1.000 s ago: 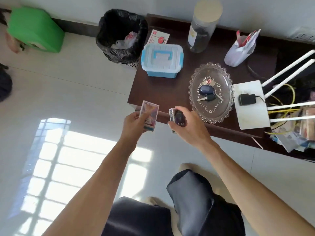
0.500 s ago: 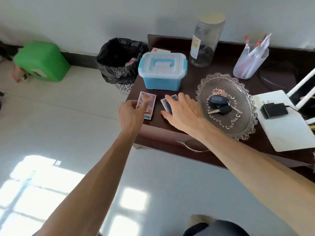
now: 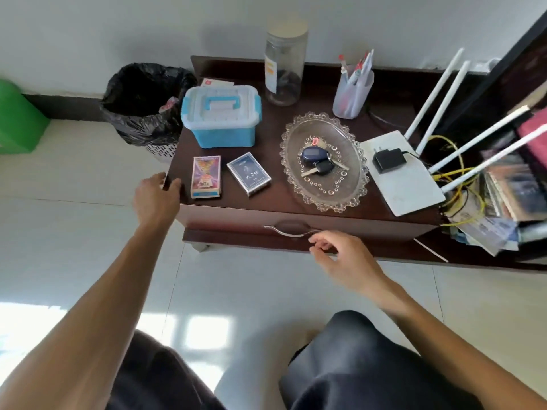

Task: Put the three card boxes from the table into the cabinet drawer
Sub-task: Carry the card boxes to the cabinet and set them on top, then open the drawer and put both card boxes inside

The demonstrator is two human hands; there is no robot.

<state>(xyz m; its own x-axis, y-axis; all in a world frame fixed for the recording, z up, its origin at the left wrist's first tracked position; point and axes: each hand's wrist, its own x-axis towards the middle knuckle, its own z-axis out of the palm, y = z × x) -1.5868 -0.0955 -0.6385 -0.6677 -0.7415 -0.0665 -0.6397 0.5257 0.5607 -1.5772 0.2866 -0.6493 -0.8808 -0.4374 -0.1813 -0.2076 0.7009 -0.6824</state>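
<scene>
Two card boxes lie flat on the dark wooden cabinet top [image 3: 275, 202], near its front left. The left card box [image 3: 206, 176] is colourful with orange and purple. Right of it lies the dark blue card box [image 3: 249, 174]. A red and white box [image 3: 217, 82] peeks out behind the blue storage box. The drawer [image 3: 236, 221] under the top is shut, with a curved metal handle [image 3: 291, 231]. My left hand [image 3: 155, 196] touches the cabinet's front left corner and holds nothing. My right hand [image 3: 340, 255] hovers just below the handle's right end, fingers loosely curled and empty.
A blue and white storage box [image 3: 220, 116], a tall jar [image 3: 284, 63], a pen cup [image 3: 352, 90], a glass dish [image 3: 340, 196] with keys and a white router [image 3: 405, 184] crowd the top. A black-lined bin [image 3: 145, 105] stands left of the cabinet.
Both hands have let go of the card boxes, which now lie on the cabinet top. My left hand moved to the front left corner and my right hand dropped to the drawer handle.
</scene>
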